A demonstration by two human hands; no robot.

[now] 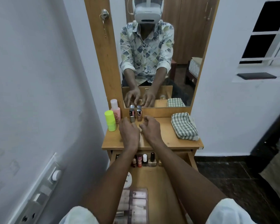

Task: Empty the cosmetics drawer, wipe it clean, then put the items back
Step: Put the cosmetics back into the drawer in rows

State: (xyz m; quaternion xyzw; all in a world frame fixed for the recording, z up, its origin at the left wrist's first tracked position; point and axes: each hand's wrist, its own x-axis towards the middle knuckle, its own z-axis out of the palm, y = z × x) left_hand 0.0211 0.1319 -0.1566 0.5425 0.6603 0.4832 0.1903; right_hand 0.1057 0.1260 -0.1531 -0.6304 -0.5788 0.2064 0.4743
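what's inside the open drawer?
In the drawer: a row of small bottles at the back, a white jar, and a clear pouch nearer the person. The forearms hide the rest.

dresser top (165, 139): bottles (132, 115), checked cloth (183, 126)

On the dresser top (160, 139): four bottles (132, 115), one checked cloth (184, 126), two hands (129, 131)

Only readable bit is "SH" on the white round container (128, 180) in the drawer (153, 177); bottle labels are too blurry.
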